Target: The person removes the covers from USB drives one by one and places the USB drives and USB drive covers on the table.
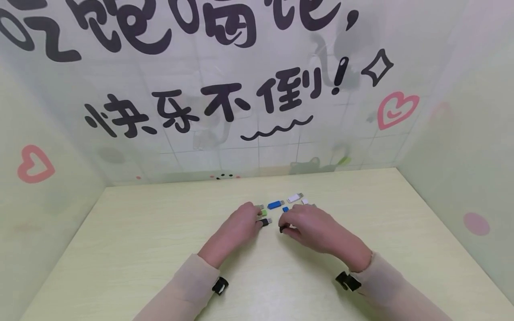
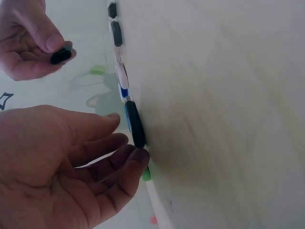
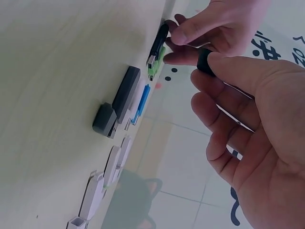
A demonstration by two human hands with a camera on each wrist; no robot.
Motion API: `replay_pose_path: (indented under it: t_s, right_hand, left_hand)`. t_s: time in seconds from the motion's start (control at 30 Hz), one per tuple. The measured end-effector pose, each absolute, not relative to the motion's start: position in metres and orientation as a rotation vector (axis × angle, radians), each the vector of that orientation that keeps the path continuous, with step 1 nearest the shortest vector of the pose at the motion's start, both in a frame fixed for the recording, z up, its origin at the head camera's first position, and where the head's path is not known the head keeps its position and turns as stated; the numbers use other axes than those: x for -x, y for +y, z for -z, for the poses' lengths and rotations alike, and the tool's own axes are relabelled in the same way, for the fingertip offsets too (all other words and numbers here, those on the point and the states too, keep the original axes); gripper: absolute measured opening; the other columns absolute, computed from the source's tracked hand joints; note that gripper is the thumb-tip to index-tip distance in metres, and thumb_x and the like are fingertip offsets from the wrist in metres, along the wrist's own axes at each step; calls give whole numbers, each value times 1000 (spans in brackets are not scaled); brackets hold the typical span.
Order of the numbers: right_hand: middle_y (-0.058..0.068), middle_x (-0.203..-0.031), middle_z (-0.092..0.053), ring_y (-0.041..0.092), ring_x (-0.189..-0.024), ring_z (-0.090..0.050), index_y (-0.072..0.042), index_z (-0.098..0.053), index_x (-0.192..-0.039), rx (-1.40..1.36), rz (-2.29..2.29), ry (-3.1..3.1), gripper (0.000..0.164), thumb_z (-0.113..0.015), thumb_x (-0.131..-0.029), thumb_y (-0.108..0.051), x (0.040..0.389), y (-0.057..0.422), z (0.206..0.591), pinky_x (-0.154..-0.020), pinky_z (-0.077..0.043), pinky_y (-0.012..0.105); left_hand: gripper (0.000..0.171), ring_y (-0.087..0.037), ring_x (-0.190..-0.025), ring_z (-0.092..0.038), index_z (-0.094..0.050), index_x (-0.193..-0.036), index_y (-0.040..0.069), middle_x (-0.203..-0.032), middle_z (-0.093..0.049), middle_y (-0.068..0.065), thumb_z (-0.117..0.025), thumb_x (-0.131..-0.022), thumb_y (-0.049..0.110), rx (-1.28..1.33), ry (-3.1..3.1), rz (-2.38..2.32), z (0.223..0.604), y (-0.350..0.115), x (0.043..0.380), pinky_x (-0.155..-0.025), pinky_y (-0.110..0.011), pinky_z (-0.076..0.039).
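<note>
My right hand (image 1: 317, 226) pinches a small black cap (image 3: 204, 62) between thumb and finger, held above the table. My left hand (image 1: 241, 225) rests by a black USB stick (image 2: 134, 123), which lies on the table with its metal plug bare. One left fingertip touches the stick's end; in the left wrist view, the thumb stands apart from it. Just behind the black stick is a green USB stick (image 3: 153, 71), partly hidden by the left fingers in the head view. The right hand covers part of the row in the head view.
Behind the hands lie a blue USB stick (image 1: 275, 204), a small blue piece (image 1: 285, 209) and a white USB stick (image 1: 295, 197). A dark grey stick (image 3: 127, 93) and cap (image 3: 105, 120) lie near several white pieces. A printed back wall (image 1: 176, 156) bounds the table.
</note>
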State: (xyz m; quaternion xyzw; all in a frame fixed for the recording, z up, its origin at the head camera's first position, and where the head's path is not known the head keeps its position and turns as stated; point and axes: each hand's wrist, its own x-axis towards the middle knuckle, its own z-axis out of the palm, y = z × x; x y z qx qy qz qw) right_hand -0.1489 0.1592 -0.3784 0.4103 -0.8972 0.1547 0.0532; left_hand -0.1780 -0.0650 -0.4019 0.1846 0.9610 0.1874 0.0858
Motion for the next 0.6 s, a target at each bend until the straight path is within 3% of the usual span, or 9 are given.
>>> replay_pose_path:
  t_s: [0.23,0.4,0.6]
  right_hand:
    - [-10,-92,-73,9,-83,-65,-18,-78,-98,-1239,-418,-2821,9,-82,-95,-11,157,147,379,-76,-57,29]
    - [-10,-88,-71,7,-76,-61,-17,-76,-94,-1232,-384,-2864,8,-82,-95,-11,164,139,381,-72,-55,29]
    - [-10,-85,-69,7,-75,-58,-17,-76,-89,-1227,-395,-2889,11,-81,-95,-10,172,131,387,-72,-54,29]
  left_hand:
    - [32,-17,-82,-56,-72,-128,2,-105,-63,-7,-77,-99,16,-570,2965,-597,398,-72,164,-76,-35,-54]
    - [40,-24,-94,-64,-70,-134,6,-112,-65,-9,-80,-97,20,-610,3076,-556,395,-80,152,-78,-39,-58]
    - [45,-30,-102,-62,-70,-132,6,-115,-64,-9,-84,-94,25,-675,3197,-449,392,-91,140,-82,-41,-57]
